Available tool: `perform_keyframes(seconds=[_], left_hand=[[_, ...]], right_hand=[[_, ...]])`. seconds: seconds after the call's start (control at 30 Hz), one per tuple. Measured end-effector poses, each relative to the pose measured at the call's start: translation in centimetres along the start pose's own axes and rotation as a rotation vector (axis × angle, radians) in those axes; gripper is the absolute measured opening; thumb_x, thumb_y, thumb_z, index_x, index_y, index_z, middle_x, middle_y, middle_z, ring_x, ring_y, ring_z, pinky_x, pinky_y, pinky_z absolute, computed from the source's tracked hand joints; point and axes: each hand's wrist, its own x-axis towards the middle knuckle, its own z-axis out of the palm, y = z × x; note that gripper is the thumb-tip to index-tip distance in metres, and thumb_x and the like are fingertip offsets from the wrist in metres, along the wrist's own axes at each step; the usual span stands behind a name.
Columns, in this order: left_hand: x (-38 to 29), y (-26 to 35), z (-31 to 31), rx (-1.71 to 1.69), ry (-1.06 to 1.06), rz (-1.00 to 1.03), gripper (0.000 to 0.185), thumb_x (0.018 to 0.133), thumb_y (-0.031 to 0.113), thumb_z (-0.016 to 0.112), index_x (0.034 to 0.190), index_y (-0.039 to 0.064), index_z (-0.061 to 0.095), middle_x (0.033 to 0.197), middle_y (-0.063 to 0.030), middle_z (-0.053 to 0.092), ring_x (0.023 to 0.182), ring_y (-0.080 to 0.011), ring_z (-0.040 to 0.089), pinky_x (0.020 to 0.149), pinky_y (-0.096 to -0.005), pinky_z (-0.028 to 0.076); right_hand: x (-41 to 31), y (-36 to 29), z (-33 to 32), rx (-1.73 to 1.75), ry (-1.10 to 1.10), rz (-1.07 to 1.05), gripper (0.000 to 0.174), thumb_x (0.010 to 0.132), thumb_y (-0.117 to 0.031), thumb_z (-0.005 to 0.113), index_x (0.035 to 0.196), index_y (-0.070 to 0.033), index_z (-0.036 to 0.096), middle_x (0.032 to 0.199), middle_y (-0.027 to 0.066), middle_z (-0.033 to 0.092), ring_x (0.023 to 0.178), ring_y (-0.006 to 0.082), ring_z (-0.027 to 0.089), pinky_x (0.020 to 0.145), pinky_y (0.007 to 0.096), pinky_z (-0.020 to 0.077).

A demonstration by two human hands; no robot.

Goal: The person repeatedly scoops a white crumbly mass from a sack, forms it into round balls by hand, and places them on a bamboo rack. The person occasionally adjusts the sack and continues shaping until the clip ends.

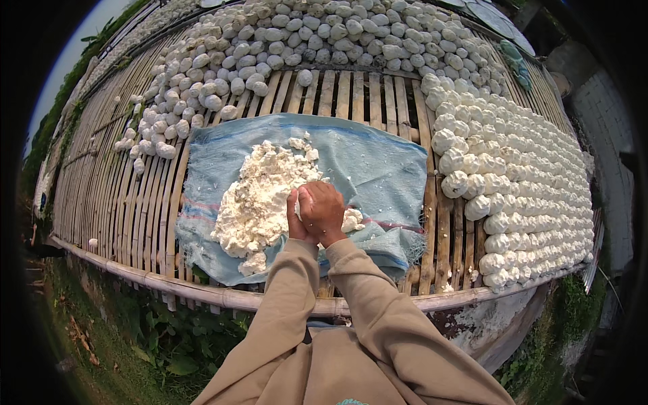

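Observation:
My left hand (pixel 298 217) and my right hand (pixel 322 207) are pressed together around a lump of white, crumbly dough-like material, of which only a sliver shows between the thumbs. Beneath and to the left of them, a loose heap of the same material (pixel 258 197) lies on a blue woven cloth (pixel 374 157) with frayed edges. Smaller crumbled pieces (pixel 353 220) rest on the cloth just right of my hands. The fingers mostly hide what they enclose.
A slatted bamboo platform (pixel 121 202) carries the cloth, with a bamboo pole (pixel 202 292) along its near edge. Rows of moist white lumps (pixel 526 192) stand at the right. Drier, greyish rounded lumps (pixel 324 30) are piled at the back and left. A green cloth (pixel 515 65) lies back right.

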Motion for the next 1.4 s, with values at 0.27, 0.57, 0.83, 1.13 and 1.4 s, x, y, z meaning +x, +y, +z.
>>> perform_keyframes(seconds=[0.27, 0.57, 0.83, 1.13, 1.4], left_hand=[[0.2, -6.2, 3.0, -0.091, -0.102, -0.262, 0.088, 0.094, 0.077, 0.051, 0.152, 0.010, 0.045, 0.149, -0.0120, 0.054, 0.134, -0.0314, 0.056, 0.113, -0.0507, 0.046], [2.4, -13.5, 7.7, 0.138, -0.012, -0.296, 0.070, 0.096, 0.069, 0.056, 0.134, 0.010, 0.061, 0.128, -0.0086, 0.067, 0.120, -0.0246, 0.064, 0.102, -0.0415, 0.053], [3.9, -19.5, 9.6, 0.313, -0.094, -0.468, 0.061, 0.102, 0.061, 0.052, 0.132, 0.008, 0.063, 0.126, -0.0077, 0.070, 0.114, -0.0211, 0.068, 0.102, -0.0348, 0.054], [4.8, -24.3, 14.7, 0.842, -0.270, -0.364, 0.082, 0.103, 0.072, 0.041, 0.153, 0.008, 0.046, 0.152, -0.0138, 0.051, 0.137, -0.0304, 0.051, 0.114, -0.0467, 0.040], [4.5, -14.9, 3.6, 0.887, -0.032, -0.285, 0.057, 0.107, 0.052, 0.053, 0.141, 0.006, 0.057, 0.137, -0.0110, 0.060, 0.115, -0.0211, 0.062, 0.092, -0.0368, 0.054]], right_hand=[[-2.0, 2.2, -7.0, -0.126, 0.137, 0.092, 0.040, 0.101, -0.041, 0.059, 0.127, -0.013, 0.071, 0.144, 0.0226, 0.055, 0.130, 0.0388, 0.054, 0.109, 0.0533, 0.0390], [-3.4, 8.6, -13.9, -0.026, 0.212, 0.324, 0.037, 0.100, -0.038, 0.057, 0.118, -0.009, 0.070, 0.126, 0.0154, 0.067, 0.116, 0.0358, 0.063, 0.100, 0.0475, 0.0442], [-6.6, 14.1, -15.2, 0.096, 0.353, 0.446, 0.051, 0.105, -0.047, 0.052, 0.128, -0.003, 0.064, 0.127, 0.0172, 0.067, 0.116, 0.0386, 0.064, 0.098, 0.0457, 0.0503], [-12.7, 25.7, -22.9, 0.601, 0.731, 0.777, 0.073, 0.080, -0.017, 0.092, 0.137, -0.002, 0.050, 0.124, 0.0115, 0.064, 0.112, 0.0215, 0.064, 0.094, 0.0360, 0.0557], [-9.2, 39.1, -22.5, -0.296, 0.565, 0.907, 0.086, 0.077, -0.023, 0.090, 0.142, 0.003, 0.040, 0.133, 0.0303, 0.055, 0.124, 0.0458, 0.055, 0.107, 0.0511, 0.0432]])
